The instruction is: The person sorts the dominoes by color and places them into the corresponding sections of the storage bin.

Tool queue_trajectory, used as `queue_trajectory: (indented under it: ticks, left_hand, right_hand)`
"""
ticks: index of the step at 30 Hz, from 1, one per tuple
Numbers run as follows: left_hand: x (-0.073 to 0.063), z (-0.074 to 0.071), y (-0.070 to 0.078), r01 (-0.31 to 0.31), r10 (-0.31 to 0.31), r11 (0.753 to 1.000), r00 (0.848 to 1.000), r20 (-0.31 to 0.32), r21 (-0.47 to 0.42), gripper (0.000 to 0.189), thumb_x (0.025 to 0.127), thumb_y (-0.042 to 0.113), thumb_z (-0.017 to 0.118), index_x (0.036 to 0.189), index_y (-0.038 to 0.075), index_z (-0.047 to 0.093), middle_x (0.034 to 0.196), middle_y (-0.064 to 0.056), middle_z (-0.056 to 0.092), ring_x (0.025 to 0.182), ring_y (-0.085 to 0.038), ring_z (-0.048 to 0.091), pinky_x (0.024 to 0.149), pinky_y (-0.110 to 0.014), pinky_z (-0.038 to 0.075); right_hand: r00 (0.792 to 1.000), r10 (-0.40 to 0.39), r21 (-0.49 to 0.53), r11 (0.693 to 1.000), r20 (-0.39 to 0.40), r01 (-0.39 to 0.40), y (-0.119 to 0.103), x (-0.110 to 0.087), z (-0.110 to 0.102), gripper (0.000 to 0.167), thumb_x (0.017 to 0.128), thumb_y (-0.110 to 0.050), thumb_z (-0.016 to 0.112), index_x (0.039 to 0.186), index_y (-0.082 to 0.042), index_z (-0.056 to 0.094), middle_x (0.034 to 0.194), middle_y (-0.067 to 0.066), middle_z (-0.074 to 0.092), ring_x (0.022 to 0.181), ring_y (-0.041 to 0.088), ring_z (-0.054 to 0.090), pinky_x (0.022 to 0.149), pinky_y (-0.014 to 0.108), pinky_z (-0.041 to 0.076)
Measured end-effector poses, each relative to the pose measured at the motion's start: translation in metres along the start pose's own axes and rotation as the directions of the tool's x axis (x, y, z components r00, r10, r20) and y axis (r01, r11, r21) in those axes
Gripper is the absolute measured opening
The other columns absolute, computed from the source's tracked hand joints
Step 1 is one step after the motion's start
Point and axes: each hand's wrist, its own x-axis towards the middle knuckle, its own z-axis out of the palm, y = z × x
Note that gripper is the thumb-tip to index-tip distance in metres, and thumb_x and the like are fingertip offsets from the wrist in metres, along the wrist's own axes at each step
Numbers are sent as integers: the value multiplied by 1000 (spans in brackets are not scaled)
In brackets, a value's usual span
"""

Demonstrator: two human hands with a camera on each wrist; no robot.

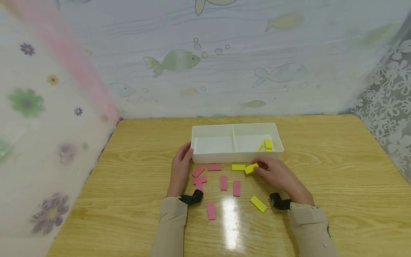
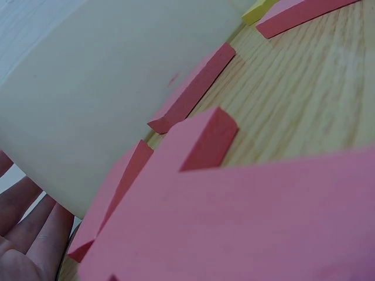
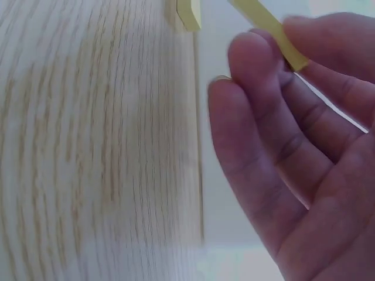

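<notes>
My right hand pinches a yellow domino-like block between thumb and fingers, just in front of a white two-compartment box. The right wrist view shows this yellow block at the fingertips. Beside it, along the box's front, lies another yellow block. My left hand rests against the box's left end. In the left wrist view, its fingers extend along that end. Several pink blocks lie in front of the box, some overlapping near the left hand.
In the box's right compartment are a few yellow blocks; its left compartment shows a bare floor. A lone yellow block lies nearer on the wooden table, and a pink block lies to its left. A fish-patterned curtain hangs behind.
</notes>
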Motion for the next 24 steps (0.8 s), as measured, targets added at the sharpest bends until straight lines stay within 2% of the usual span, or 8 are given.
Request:
queue_trajectory:
  ticks: [3, 7, 10, 15, 24]
  left_hand:
    - [0, 0, 0, 4, -4, 1000, 1000, 0, 5, 41, 92, 34, 48, 129, 16, 48, 129, 2, 47, 114, -8, 43, 95, -32, 37]
    - [0, 1, 0, 3, -3, 1000, 1000, 0, 0, 41, 91, 35, 48, 129, 17, 48, 129, 3, 47, 114, -8, 44, 95, -32, 37]
    - [1, 0, 0, -2, 2, 1000, 1000, -2, -3, 42, 91, 37, 49, 128, 18, 48, 128, 3, 47, 113, -7, 44, 94, -31, 37]
    - [2, 0, -1, -6, 6, 1000, 1000, -1, -5, 42, 91, 36, 49, 128, 17, 48, 128, 3, 48, 113, -8, 44, 95, -32, 37]
    - [1, 0, 0, 7, -7, 1000, 1000, 3, 11, 42, 91, 37, 48, 128, 19, 48, 129, 4, 47, 114, -6, 43, 96, -32, 36]
  right_hand:
    - [1000, 23, 31, 999, -9, -23, -1, -1, -2, 16, 89, -17, 54, 103, -18, 61, 89, -3, 56, 75, 15, 47, 66, 31, 41]
    - [997, 62, 84, 995, -39, -59, -2, -1, -4, 17, 91, -19, 49, 104, -16, 60, 84, 0, 58, 71, 15, 49, 62, 31, 41]
    - [995, 71, 121, 991, -76, -61, -1, 1, -6, 15, 92, -21, 48, 102, -13, 55, 77, 3, 55, 67, 17, 49, 60, 30, 42]
    - [989, 81, 191, 980, -121, -57, 0, 1, -8, 13, 92, -23, 50, 98, -12, 47, 75, 3, 52, 65, 18, 50, 57, 29, 42]
    - [973, 90, 212, 976, -213, -44, 1, -1, -9, 18, 91, -32, 49, 97, -15, 49, 78, 5, 55, 65, 19, 52, 59, 29, 43]
